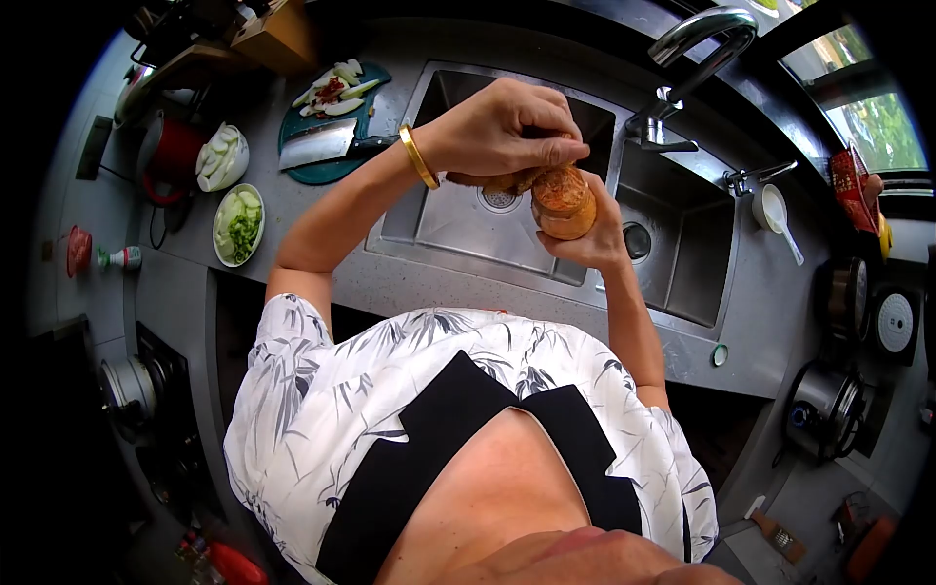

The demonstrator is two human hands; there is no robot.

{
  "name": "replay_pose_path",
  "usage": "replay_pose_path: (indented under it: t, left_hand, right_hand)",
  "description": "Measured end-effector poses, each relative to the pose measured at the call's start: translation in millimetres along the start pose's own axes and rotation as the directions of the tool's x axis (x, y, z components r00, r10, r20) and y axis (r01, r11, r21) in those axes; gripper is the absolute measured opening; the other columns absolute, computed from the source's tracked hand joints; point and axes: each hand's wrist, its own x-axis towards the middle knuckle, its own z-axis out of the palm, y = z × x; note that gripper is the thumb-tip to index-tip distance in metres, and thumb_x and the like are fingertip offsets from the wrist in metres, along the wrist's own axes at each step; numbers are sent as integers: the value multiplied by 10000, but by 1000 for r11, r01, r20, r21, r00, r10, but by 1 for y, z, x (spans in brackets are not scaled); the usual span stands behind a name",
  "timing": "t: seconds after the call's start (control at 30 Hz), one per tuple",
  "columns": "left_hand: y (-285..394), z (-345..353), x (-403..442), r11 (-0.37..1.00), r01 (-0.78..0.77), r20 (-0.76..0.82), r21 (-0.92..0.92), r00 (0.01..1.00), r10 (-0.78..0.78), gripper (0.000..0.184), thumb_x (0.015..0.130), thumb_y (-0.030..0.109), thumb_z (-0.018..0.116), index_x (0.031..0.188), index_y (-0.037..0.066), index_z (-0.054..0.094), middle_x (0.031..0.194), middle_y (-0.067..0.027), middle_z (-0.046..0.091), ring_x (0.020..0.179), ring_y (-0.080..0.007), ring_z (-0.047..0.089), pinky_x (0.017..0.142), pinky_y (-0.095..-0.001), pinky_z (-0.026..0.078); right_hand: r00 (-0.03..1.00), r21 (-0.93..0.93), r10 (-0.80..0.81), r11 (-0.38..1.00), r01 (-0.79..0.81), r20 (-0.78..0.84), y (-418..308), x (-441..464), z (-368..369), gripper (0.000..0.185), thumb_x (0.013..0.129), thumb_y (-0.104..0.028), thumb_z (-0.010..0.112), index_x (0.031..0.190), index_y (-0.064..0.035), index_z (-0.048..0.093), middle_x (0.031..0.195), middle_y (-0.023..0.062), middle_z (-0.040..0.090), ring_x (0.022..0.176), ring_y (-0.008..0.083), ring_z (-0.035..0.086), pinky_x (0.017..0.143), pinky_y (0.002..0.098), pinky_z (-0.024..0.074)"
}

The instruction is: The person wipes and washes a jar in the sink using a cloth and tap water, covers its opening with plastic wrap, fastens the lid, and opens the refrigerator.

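My left hand [517, 127], below a gold bangle [419, 156], is closed in a pinch just above and beside a jar; what it pinches is hidden. My right hand [603, 229] is wrapped round the jar [567, 216], which holds orange-red contents and is tilted over the sink, its top toward me. Under my left hand shows a brown, rough-looking thing [487, 182] that I cannot make out. A small round green-and-white lid [720, 354] lies on the counter at the right front of the sink.
A double steel sink [468, 229] with a tap [673, 107] lies below my hands. To the left, a cleaver [320, 143] rests on a green board [292, 122] with cut vegetables. Two bowls of sliced vegetables [222, 156] stand nearby. A white ladle [775, 213] hangs at right.
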Motion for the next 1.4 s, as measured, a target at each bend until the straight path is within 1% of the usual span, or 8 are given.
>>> replay_pose_path:
  t: [0.07, 0.3, 0.47, 0.57, 0.8, 0.9, 1.2, 1.4]
  left_hand:
    - [-1, 3, -4, 999, -28, -26, 18, 999, 29, 183, 861, 206, 640, 902, 36, 689, 852, -83, 624, 775, -167, 628, 682, -263, 536]
    - [3, 21, -29, 998, 32, -275, 60, 961, -15, 197, 850, 181, 649, 929, 4, 688, 851, -94, 647, 747, -171, 637, 655, -249, 528]
    - [15, 45, -45, 963, 116, -461, 242, 887, 9, 219, 826, 180, 675, 943, -5, 685, 837, -107, 645, 704, -173, 642, 601, -245, 525]
    - [26, 67, -52, 923, 150, -539, 355, 839, 71, 219, 804, 149, 695, 960, -4, 681, 826, -110, 642, 653, -178, 635, 573, -254, 515]
    - [39, 90, -73, 954, 243, -601, 175, 794, -92, 207, 796, 160, 715, 920, 21, 624, 784, -70, 624, 633, -142, 597, 571, -230, 477]
    - [34, 92, -73, 939, 321, -621, -123, 713, -325, 204, 813, 169, 704, 896, 39, 570, 766, -43, 608, 651, -114, 581, 577, -221, 465]
    - [20, 88, -25, 929, 156, -709, 336, 692, 140, 199, 784, 167, 731, 880, 53, 600, 854, -60, 582, 685, -132, 576, 575, -239, 486]
    - [-17, 99, -17, 825, 255, -673, 505, 714, 192, 149, 799, 156, 697, 844, 54, 599, 810, -77, 561, 710, -222, 591, 586, -304, 498]
  right_hand:
    - [999, -24, 24, 999, -23, 30, 0, 0, -1, 730, 514, -125, 809, 1151, -25, 467, 1008, 70, 581, 923, 177, 596, 870, 307, 488]
    - [995, -66, -21, 998, 14, -93, 2, 2, 4, 655, 543, -107, 810, 1116, -45, 499, 965, 90, 601, 854, 189, 610, 787, 301, 498]
    - [993, -106, -28, 994, 16, -112, 6, 3, 7, 655, 552, -116, 817, 1115, -38, 491, 972, 94, 602, 864, 195, 613, 781, 301, 501]
    - [970, -115, -52, 993, 26, -236, 19, 4, 14, 653, 564, -133, 819, 1116, -37, 483, 978, 99, 603, 870, 203, 615, 780, 305, 501]
    - [928, -262, -107, 965, 11, -356, 25, 3, 8, 622, 591, -156, 807, 1104, -34, 477, 975, 111, 602, 866, 222, 624, 763, 308, 500]
    - [919, -318, -134, 948, 10, -370, 23, 4, 8, 618, 592, -160, 804, 1104, -41, 479, 960, 110, 606, 849, 228, 629, 751, 310, 504]
    - [882, -344, -106, 936, -67, -460, 18, 5, 21, 585, 607, -171, 818, 1080, -54, 494, 936, 104, 620, 816, 228, 642, 717, 314, 513]
    - [880, -277, -10, 951, -139, -475, 17, 4, 21, 593, 615, -150, 818, 1090, -42, 481, 936, 94, 615, 828, 212, 629, 743, 303, 507]
